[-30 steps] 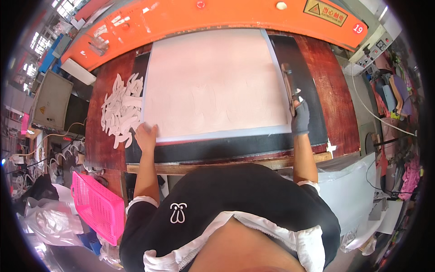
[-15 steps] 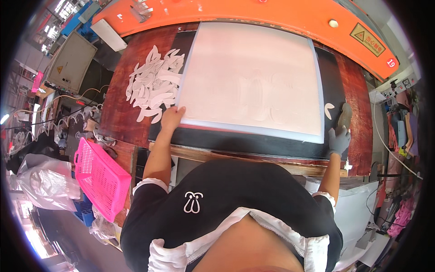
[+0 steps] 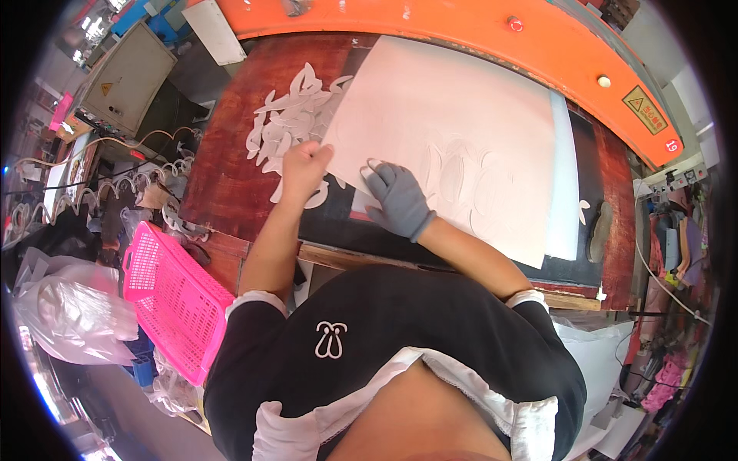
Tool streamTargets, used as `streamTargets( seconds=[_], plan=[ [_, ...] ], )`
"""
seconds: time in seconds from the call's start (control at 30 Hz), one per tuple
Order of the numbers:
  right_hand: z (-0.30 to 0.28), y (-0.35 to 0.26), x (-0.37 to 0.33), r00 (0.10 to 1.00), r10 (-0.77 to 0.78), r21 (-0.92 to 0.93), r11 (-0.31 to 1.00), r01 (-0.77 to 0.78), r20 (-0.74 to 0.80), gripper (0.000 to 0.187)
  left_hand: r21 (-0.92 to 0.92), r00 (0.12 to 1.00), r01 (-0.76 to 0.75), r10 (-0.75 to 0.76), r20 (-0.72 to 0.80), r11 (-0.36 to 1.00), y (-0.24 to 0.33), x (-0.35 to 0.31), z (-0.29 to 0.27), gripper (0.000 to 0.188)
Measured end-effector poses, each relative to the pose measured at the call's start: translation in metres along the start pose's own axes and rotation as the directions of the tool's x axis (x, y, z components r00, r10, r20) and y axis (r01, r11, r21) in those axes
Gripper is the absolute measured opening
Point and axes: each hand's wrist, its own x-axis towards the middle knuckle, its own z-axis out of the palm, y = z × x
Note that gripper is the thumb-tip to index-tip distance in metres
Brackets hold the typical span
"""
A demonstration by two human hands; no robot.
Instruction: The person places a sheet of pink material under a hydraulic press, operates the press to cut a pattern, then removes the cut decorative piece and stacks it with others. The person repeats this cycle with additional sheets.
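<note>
A large pale pinkish-white sheet (image 3: 453, 115), marked with several leaf-shaped outlines near its right-hand part, lies askew over a pale blue-white sheet (image 3: 563, 184). My left hand (image 3: 304, 170), bare, is closed at the upper sheet's left edge, pinching it. Across the near left edge of that sheet reaches my right hand (image 3: 398, 201) in a grey glove, fingers spread and thumb apart, its fingertips touching the sheet. Beside my left hand is a heap of white curved leaf-shaped pieces (image 3: 296, 115). Far to the right, an oblong grey-brown object (image 3: 600, 232) sits near a small white piece (image 3: 583, 211).
An orange machine beam (image 3: 461, 34) with a red button spans the back. The work surface is a reddish-brown board (image 3: 231, 161) with a black strip. A pink plastic basket (image 3: 177, 307) stands at lower left, next to clear plastic bags (image 3: 73, 307). A grey cabinet (image 3: 127, 84) is farther back.
My right hand has crossed from the oblong object on the right to the sheet's near left edge. The upper sheet has turned askew, uncovering the pale blue-white one along the right.
</note>
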Motion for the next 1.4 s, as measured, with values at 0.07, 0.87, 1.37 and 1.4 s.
streamTargets(
  seconds=[0.07, 0.87, 1.37, 1.4],
  plan=[
    [0.012, 0.0, 0.015, 0.999, 0.005, 0.077, 0.997, -0.001, -0.054, 0.056, -0.004, 0.998, -0.064, 0.064, -0.011, 0.998, -0.002, -0.004, -0.002, 0.034],
    [0.024, 0.033, 0.016, 0.727, 0.523, 0.727, 0.263, -0.634, 0.445, 0.031, -0.377, 0.992, -0.127, 0.115, -0.054, 0.917, -0.055, -0.008, 0.068, 0.08],
    [0.016, 0.044, 0.012, 0.634, 0.612, 0.874, -0.229, -0.429, 0.472, 0.036, -0.613, 0.997, -0.07, 0.042, -0.059, 0.787, -0.05, -0.025, 0.063, 0.025],
    [0.014, 0.044, 0.013, 0.583, 0.662, 0.872, -0.25, -0.421, 0.471, 0.036, -0.629, 0.997, -0.075, 0.039, -0.071, 0.773, -0.047, -0.026, 0.064, 0.022]
  ],
)
